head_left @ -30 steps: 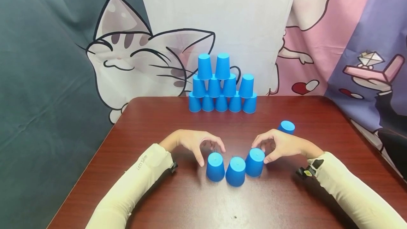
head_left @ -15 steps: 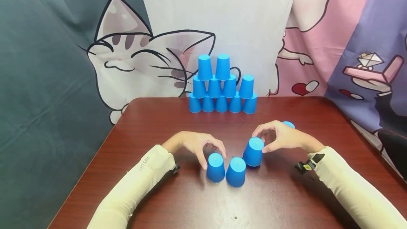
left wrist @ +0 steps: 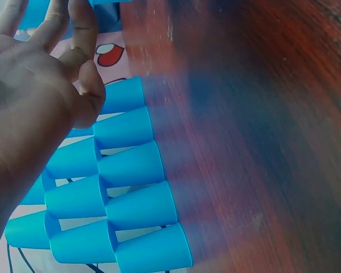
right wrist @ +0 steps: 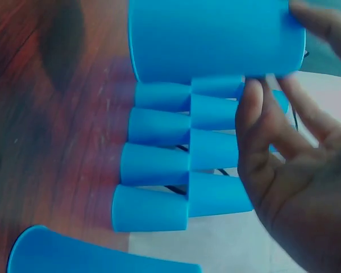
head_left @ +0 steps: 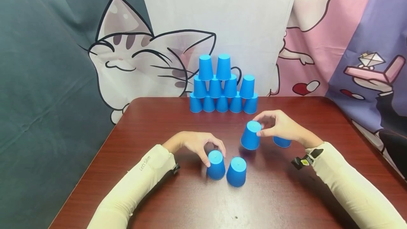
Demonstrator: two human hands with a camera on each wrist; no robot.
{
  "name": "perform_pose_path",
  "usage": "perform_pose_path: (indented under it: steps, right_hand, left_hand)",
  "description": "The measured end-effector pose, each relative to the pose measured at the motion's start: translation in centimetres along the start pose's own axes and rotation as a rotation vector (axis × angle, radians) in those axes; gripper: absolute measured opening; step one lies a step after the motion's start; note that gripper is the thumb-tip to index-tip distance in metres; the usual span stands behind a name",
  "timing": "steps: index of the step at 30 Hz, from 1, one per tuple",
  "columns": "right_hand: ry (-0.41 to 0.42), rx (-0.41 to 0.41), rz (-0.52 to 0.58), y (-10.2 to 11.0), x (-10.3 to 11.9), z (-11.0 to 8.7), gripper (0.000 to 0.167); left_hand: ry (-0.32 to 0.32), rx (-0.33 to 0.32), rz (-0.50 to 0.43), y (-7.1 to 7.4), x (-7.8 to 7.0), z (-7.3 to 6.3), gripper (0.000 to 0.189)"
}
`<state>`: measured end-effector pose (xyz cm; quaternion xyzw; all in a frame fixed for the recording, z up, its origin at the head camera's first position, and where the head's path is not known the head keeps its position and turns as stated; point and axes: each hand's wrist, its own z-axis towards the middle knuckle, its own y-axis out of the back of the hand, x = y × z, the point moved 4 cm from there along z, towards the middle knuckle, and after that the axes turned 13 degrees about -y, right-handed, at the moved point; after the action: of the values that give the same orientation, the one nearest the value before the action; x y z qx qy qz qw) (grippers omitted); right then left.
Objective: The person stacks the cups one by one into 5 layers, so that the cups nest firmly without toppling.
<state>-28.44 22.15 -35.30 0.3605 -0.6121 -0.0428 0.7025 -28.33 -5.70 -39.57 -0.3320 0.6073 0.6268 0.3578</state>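
In the head view my right hand (head_left: 281,126) pinches an upside-down blue cup (head_left: 251,135) between thumb and fingers, holding it slightly tilted above the table. The right wrist view shows this cup (right wrist: 216,40) large, with fingertips at its narrow end. My left hand (head_left: 200,146) curves round another upside-down blue cup (head_left: 216,167), its thumb at the left side and fingers at the far right. Just right of that one stands a third cup (head_left: 236,172), untouched. Partly hidden behind my right hand is one more blue cup (head_left: 282,141).
At the far side of the brown table (head_left: 165,116) rises a stepped wall of upside-down blue cups (head_left: 222,104): a row of several, a shorter row above, and two on top. A printed cloth (head_left: 248,17) hangs behind it.
My right hand has lifted its cup and carried it away from me, toward the stack. The left hand has closed in on its cup, which has shifted very slightly upward.
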Motion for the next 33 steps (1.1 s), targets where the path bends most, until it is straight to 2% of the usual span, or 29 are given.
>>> perform_pose_path:
  steps: [5,9,12,15,21,25,28,33]
  right_hand:
    - [-0.140,-0.156,0.020,0.8,0.1,0.4,0.040]
    - [-0.237,-0.247,0.029,1.4,0.1,0.9,0.049]
    - [-0.273,-0.305,0.046,1.7,0.3,1.2,0.054]
    - [-0.294,-0.358,0.070,1.9,0.4,1.6,0.058]
    - [-0.320,-0.410,0.102,2.1,0.8,2.5,0.062]
    - [-0.323,-0.421,0.103,2.1,0.9,3.0,0.064]
    - [-0.321,-0.447,0.102,2.1,1.2,3.3,0.064]
    - [-0.311,-0.497,0.105,2.1,2.0,3.8,0.066]
  left_hand:
    - [0.040,-0.048,0.036,0.3,-0.1,-0.2,0.055]
    - [0.048,-0.083,0.073,0.8,-0.4,-0.3,0.052]
    - [0.042,-0.120,0.093,1.3,-0.6,-0.3,0.050]
    - [0.060,-0.194,0.103,1.7,-0.6,-0.5,0.050]
    - [0.105,-0.404,0.146,2.4,-0.3,-0.8,0.053]
    - [0.169,-0.553,0.233,2.9,-0.3,-1.0,0.055]
    - [0.204,-0.694,0.308,3.4,-0.4,-1.1,0.055]
    - [0.208,-0.964,0.383,4.5,-0.7,-1.2,0.056]
